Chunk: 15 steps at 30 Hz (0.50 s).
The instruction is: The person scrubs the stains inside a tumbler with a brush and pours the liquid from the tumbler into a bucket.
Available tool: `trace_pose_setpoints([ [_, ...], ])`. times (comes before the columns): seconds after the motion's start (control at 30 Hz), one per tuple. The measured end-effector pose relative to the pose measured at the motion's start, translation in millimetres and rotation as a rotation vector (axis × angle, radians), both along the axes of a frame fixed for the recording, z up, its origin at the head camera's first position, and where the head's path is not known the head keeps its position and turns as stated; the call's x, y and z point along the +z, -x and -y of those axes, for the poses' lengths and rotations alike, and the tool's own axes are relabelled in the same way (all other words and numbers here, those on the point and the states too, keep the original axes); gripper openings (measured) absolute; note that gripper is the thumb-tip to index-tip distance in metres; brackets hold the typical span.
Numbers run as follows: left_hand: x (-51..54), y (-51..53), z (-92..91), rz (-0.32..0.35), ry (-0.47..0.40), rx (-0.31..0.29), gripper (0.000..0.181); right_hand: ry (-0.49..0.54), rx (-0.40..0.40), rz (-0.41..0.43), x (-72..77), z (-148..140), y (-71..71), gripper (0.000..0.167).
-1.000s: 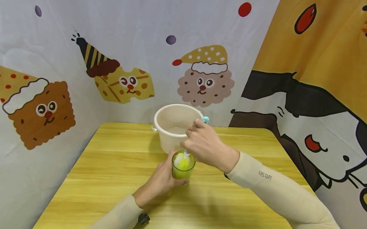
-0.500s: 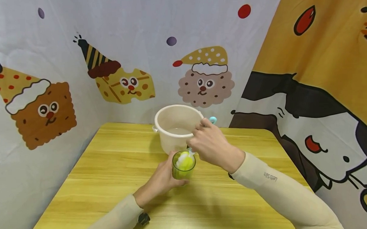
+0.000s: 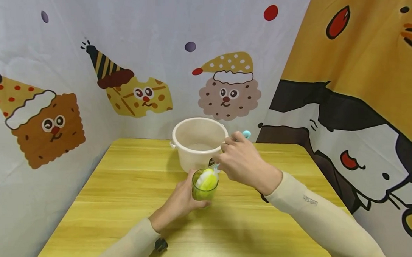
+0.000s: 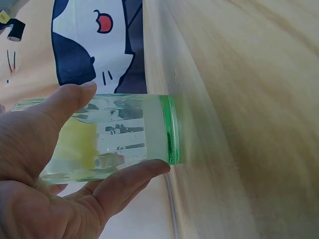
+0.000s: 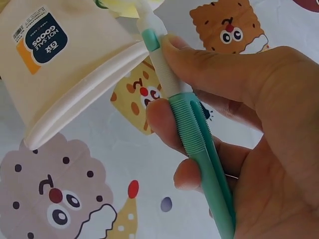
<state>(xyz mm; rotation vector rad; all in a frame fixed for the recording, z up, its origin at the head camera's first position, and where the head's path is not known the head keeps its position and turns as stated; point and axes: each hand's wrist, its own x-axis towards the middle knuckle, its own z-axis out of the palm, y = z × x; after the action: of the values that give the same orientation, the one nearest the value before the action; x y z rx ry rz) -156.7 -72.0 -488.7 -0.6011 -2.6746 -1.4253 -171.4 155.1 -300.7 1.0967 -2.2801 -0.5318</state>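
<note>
The left hand is wrapped round the green glass, thumb on one side and fingers on the other; the glass stands about upright, its base down at the wooden table. The right hand is above the glass and off to its right, thumb and fingers curled round the teal-and-white handle of a brush. So the hands are apart, each gripping its own thing, with the brush bridging them.

What I'd watch is the lean of that brush. Its yellow-and-white sponge head sits inside the mouth of the glass, and from the left wrist the yellow shows only in the upper part, well short of the base. The long axis of the handle slants up and rightward out of the glass rather than running straight along the glass's own axis. Any move in or out seems to hang on that angle against the rim; the right hand governs it, while the left hand is the nearer to the glass, steadying it.

Just beyond the glass stands a white bucket; I can't tell if the two touch. Farther behind the glass hangs a cartoon-printed cloth.
</note>
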Motion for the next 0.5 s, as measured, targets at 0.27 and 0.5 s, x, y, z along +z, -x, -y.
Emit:
trace_pose_setpoints([
  [0.27, -0.6, 0.0, 0.2, 0.007, -0.005, -0.011, 0.107, 0.134, 0.036, 0.057, 1.5, -13, 3.5, 0.024],
  [0.5, -0.2, -0.4, 0.8, 0.006, -0.003, -0.013, 0.105, 0.234, 0.014, 0.157, 5.5, -29, 4.8, 0.025],
])
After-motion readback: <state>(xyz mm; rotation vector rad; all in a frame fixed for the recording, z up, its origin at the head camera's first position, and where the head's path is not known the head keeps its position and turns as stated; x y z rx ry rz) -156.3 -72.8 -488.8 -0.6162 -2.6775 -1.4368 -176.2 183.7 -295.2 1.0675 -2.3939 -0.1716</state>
